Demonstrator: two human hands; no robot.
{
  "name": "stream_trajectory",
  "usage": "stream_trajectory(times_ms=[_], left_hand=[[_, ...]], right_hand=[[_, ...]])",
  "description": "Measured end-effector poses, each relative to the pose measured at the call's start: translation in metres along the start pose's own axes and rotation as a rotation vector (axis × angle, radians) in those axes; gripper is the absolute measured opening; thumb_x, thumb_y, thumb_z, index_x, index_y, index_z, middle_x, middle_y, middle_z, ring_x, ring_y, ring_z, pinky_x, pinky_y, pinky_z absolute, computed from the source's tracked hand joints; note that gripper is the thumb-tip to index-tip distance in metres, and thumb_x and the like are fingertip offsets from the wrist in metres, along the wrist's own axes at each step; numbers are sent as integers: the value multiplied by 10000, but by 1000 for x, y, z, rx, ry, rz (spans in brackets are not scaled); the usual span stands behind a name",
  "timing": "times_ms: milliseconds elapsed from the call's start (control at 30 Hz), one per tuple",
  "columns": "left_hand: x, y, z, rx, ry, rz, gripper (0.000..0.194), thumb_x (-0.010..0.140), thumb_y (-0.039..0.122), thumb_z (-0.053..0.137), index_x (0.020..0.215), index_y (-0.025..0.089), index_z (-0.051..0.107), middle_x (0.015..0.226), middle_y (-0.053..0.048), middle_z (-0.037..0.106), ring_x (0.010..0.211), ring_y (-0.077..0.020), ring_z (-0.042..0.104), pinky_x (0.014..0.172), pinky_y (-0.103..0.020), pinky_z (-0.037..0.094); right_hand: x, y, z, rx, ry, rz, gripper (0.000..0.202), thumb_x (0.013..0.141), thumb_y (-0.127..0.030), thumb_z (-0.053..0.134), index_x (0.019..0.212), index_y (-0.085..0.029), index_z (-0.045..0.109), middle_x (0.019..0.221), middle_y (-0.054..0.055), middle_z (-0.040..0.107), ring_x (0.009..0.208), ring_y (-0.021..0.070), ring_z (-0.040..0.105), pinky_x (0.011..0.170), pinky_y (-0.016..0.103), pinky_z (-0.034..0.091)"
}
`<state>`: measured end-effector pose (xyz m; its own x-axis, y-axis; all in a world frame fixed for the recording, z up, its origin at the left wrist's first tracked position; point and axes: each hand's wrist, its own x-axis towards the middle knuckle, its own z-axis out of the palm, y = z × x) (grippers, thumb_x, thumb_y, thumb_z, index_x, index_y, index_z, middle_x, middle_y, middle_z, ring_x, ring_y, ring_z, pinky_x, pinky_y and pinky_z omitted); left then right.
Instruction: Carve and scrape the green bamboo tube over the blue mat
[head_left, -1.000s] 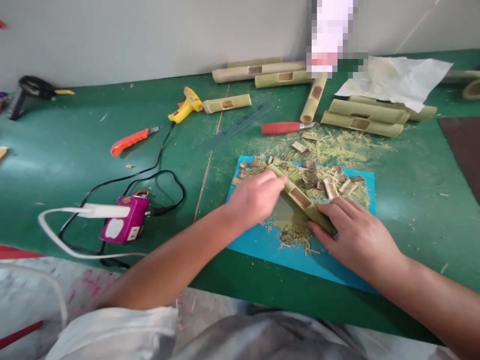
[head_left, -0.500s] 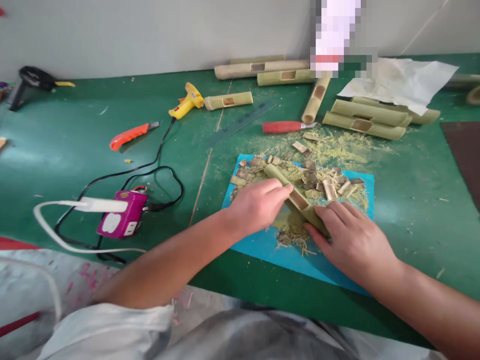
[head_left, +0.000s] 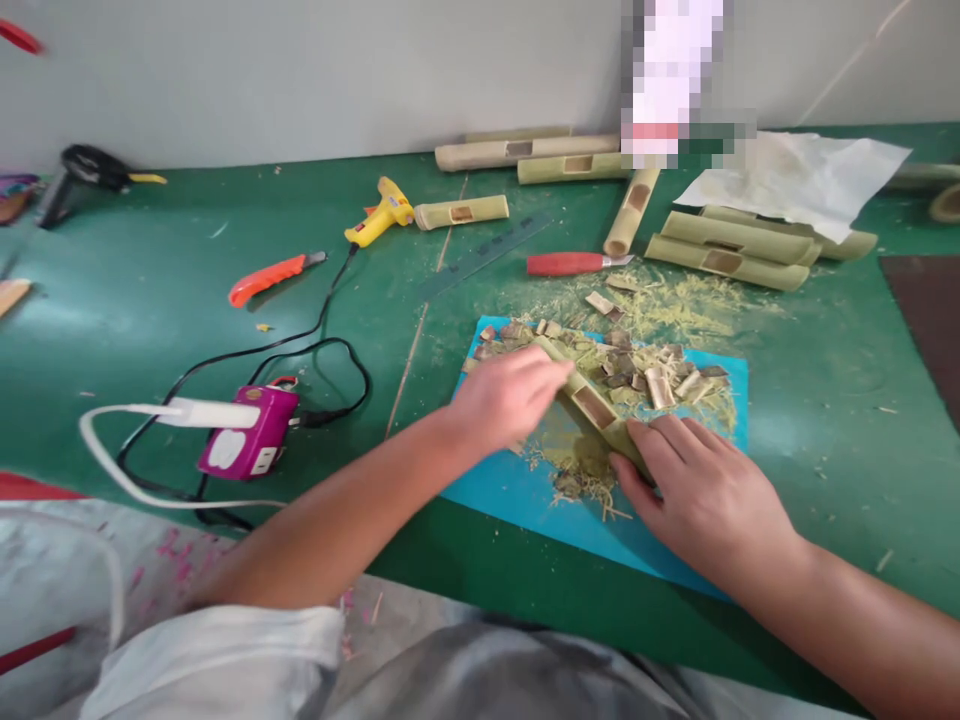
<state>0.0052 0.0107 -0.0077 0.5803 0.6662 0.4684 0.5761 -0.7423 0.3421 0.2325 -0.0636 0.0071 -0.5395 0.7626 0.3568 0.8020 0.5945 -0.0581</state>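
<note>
Holding bamboo tube (head_left: 595, 408); blue sheet (head_left: 517, 490) bears shavings (head_left: 579, 474).

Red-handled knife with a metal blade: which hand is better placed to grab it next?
Likely the left hand: it lies nearer the red-handled knife than the right hand does, though both are at the pale green bamboo tube.

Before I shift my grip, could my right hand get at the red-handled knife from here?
Probably yes, if the right hand lets go of the bamboo piece: the red-handled knife lies uncovered beyond the blue sheet, and the way over the low scraps looks free. Its blade points right.
</note>
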Motion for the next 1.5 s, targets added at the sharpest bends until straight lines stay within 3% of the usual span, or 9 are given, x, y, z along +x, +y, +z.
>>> stream_trajectory(times_ms=[167,300,533,1033,1133,1267,1367,1500], left_hand=[[1,5,-2,47,-42,1,226,980,185,468,1065,129,670,805,-50,679,718,-122,652,649,-226,548],[0,7,-3,83,-4,0,216,972,167,469,1015,108,672,847,-79,691,767,-147,667,685,-253,565],[-2,10,-2,67,-44,11,214,969,155,467,1037,107,663,828,-83,686,780,-156,664,715,-273,569],[0,1,-3,29,-51,-15,217,972,167,478,1032,101,677,822,-73,690,750,-143,661,692,-257,562],[0,-3,-4,26,12,-41,209,975,184,489,973,107,683,843,-78,696,759,-133,660,707,-251,561],[0,-4,-4,19,-20,-29,212,977,182,484,1025,109,677,829,-69,692,749,-125,657,688,-235,549],[0,-5,-5,37,28,-52,199,969,178,498,988,108,684,840,-74,693,752,-127,654,682,-235,546],[0,-4,-5,14,-9,-4,204,965,165,497,1018,106,685,815,-64,687,722,-125,648,653,-228,541]], right_hand=[[0,-3,-1,-9,-4,11,162,911,-223,482,862,-155,621,710,58,582,668,193,526,585,334,393],[1,-6,-2,-13,11,-11,186,916,-210,493,930,-91,634,720,68,588,662,201,533,570,341,407],[2,-10,-3,-35,39,-31,187,899,-178,517,946,-49,644,696,57,579,611,195,532,541,338,402],[-1,-9,-1,-28,30,-14,209,913,-205,513,971,-50,641,709,50,582,640,199,546,574,335,405],[0,-9,-2,-26,47,-23,204,912,-198,515,954,-46,644,705,55,586,641,196,544,576,334,402],[1,-8,-2,-19,58,-29,219,920,-205,505,954,-41,648,699,56,586,633,194,538,571,329,401],[0,-8,-2,-28,53,-19,232,919,-213,509,970,-36,649,705,58,591,644,195,545,580,327,408],[-1,-8,-1,-24,42,-17,232,923,-215,503,973,-41,648,702,55,588,644,192,542,580,325,410]])
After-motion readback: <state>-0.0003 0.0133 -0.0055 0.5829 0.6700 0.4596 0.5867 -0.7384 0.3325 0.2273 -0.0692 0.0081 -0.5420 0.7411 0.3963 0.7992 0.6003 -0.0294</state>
